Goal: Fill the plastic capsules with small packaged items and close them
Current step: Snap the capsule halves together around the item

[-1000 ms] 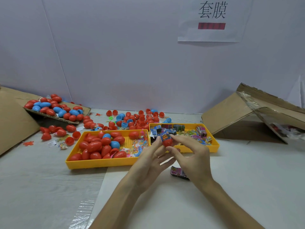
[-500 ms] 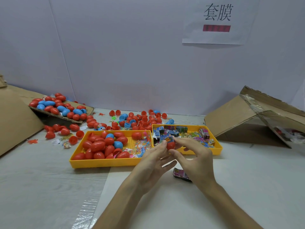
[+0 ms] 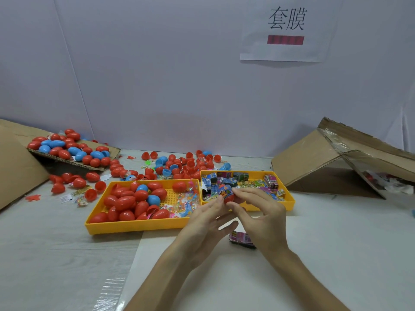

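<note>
Over the near rim of the right yellow tray (image 3: 289, 202), in the head view, both hands meet on a red capsule half (image 3: 229, 199). The left hand (image 3: 206, 223) pinches its smooth, rounded shell at the fingertips, probably to steady it, while the right hand (image 3: 262, 218) curls thumb and forefinger round a blue packet (image 3: 225, 191), glossy and creased, that stands out of the shell's mouth and seems too bulky to drop in without pressing. Working there keeps more printed packets within reach. The left yellow tray (image 3: 134, 225), with its gridded floor, holds closed egg-shaped capsules. A pink packet (image 3: 241, 240) lies on the table below the right hand.
</note>
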A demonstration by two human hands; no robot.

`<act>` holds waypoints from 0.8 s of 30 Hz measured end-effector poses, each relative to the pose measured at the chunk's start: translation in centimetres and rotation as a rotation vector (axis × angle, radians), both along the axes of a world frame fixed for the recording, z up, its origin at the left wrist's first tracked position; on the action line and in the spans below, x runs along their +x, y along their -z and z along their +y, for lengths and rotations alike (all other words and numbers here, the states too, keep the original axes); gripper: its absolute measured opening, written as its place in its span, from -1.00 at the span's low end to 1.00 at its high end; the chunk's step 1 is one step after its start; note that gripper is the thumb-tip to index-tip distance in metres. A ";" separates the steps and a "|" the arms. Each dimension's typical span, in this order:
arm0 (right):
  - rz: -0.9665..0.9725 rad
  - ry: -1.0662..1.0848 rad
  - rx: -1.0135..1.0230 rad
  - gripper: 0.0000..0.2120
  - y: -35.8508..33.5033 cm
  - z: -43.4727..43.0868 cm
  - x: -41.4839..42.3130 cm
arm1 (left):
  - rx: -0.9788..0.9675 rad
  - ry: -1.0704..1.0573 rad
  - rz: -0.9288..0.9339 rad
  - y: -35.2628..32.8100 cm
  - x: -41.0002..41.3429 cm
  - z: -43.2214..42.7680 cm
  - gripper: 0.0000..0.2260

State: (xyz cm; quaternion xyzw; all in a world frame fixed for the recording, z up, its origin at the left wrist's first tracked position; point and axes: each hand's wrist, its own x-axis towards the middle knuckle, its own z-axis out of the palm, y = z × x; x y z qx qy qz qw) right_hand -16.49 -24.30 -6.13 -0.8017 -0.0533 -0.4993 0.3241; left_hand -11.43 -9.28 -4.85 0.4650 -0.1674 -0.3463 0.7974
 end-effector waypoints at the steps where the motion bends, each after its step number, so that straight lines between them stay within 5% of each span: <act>1: 0.001 0.003 -0.004 -0.69 0.0 0.0 -0.1 | 0.002 0.003 -0.008 0.0 0.0 0.0 -0.65; 10: 0.010 -0.068 -0.145 -0.61 -0.1 0.4 -0.1 | -0.003 -0.232 -0.106 0.1 0.2 -0.3 -0.60; 14: 0.020 -0.084 -0.064 -0.52 -0.3 0.7 -0.1 | -0.109 -0.156 -0.045 -0.3 0.3 0.1 -0.62; 24: 0.017 -0.081 -0.051 -0.70 -0.2 0.4 -0.2 | -0.200 -0.069 0.041 -0.4 0.4 0.3 -0.61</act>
